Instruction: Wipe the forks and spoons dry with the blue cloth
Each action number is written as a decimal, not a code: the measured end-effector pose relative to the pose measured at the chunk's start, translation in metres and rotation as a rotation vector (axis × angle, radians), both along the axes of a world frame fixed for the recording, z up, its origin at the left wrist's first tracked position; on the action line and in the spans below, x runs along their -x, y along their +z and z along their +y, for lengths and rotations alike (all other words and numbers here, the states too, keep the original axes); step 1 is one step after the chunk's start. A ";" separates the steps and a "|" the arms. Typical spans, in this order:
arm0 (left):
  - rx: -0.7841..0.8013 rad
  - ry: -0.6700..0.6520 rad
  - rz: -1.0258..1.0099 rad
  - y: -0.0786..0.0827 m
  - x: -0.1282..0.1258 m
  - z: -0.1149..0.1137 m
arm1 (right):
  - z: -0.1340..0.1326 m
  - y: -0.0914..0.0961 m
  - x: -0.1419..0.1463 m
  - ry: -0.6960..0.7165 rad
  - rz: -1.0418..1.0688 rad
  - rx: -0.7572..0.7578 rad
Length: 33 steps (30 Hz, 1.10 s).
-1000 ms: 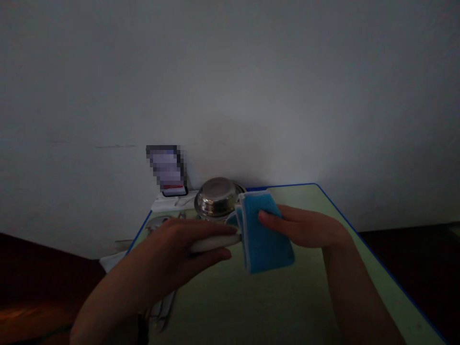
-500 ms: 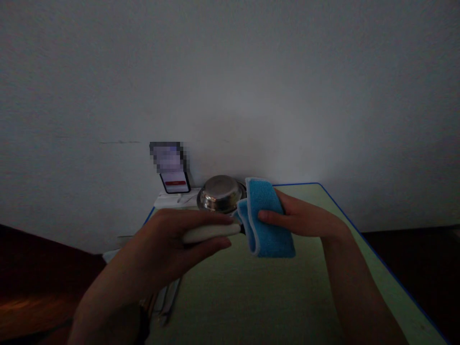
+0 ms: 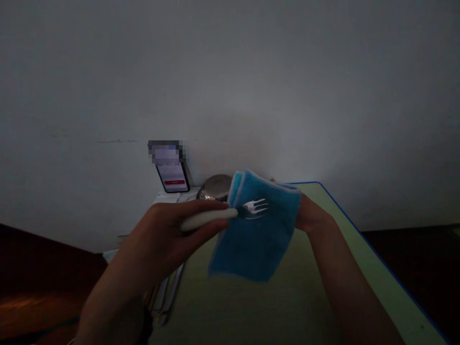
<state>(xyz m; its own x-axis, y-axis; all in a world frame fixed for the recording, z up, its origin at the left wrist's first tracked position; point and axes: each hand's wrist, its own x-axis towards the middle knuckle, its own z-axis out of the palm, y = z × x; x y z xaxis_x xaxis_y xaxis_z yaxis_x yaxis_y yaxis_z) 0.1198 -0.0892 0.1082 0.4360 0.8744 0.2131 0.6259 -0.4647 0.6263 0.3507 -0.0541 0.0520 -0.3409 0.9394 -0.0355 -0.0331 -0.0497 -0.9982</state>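
Cutlery (image 3: 167,297) at near left, slender pieces, partly hidden by the left forearm (image 3: 115,287); beneath it, pale green table (image 3: 316,297) with blue edging; left hand (image 3: 172,225) above table, fingers and thumb clamped on white handle of a fork (image 3: 232,213); fork in the air over mid-table, tines pointing right, in front of folded blue cloth (image 3: 255,244); contact between tines and cloth not certain; right hand (image 3: 311,215) at the cloth's right edge, mostly behind it, bearing it up; fingers largely covered, so cannot tell whether they close on it; farther off, upturned metal bowl (image 3: 216,184), partly behind cloth; at far left, phone (image 3: 172,175) propped before the grey wall (image 3: 251,86), red bar low on its lit screen.
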 end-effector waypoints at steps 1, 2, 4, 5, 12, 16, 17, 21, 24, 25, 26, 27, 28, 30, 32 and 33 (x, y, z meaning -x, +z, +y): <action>0.005 0.008 0.012 0.000 0.000 0.000 | 0.000 -0.001 0.000 0.012 0.084 0.078; 0.005 0.016 0.024 0.000 -0.001 0.000 | 0.000 -0.002 -0.001 0.032 0.141 0.144; -0.006 0.039 0.048 -0.001 -0.001 0.001 | 0.001 -0.003 -0.001 0.054 0.150 0.184; -0.016 0.053 0.060 -0.001 -0.002 0.001 | 0.001 -0.003 -0.001 0.066 0.142 0.184; 0.034 0.015 0.094 -0.004 0.003 0.005 | 0.013 -0.010 -0.003 -0.078 0.186 0.074; 0.057 -0.001 0.114 -0.008 0.006 0.009 | 0.012 -0.008 -0.017 -0.183 0.149 -0.164; 0.057 -0.005 0.114 -0.009 0.007 0.010 | 0.009 -0.004 -0.020 -0.165 0.098 -0.223; 0.031 -0.016 0.065 -0.012 0.008 0.011 | -0.008 0.015 -0.017 0.201 -0.287 -0.417; 0.007 -0.024 0.057 -0.011 0.007 0.011 | -0.015 0.024 -0.004 0.343 -0.502 -0.461; -0.004 -0.023 0.062 -0.010 0.006 0.011 | -0.016 0.024 0.001 0.288 -0.540 -0.456; -0.016 -0.024 0.069 -0.009 0.005 0.010 | -0.016 0.024 0.005 0.235 -0.565 -0.448; -0.033 -0.028 0.075 -0.008 0.005 0.010 | -0.015 0.023 0.008 0.192 -0.585 -0.433; -0.054 -0.036 0.076 -0.007 0.004 0.009 | -0.014 0.022 0.009 0.179 -0.600 -0.417; -0.089 -0.072 0.080 -0.006 0.003 0.008 | -0.012 0.021 0.009 0.232 -0.612 -0.383; -0.110 -0.110 0.086 -0.006 0.003 0.007 | -0.010 0.021 0.007 0.308 -0.603 -0.370; -0.115 -0.120 0.091 -0.006 0.003 0.007 | -0.010 0.022 0.006 0.331 -0.596 -0.374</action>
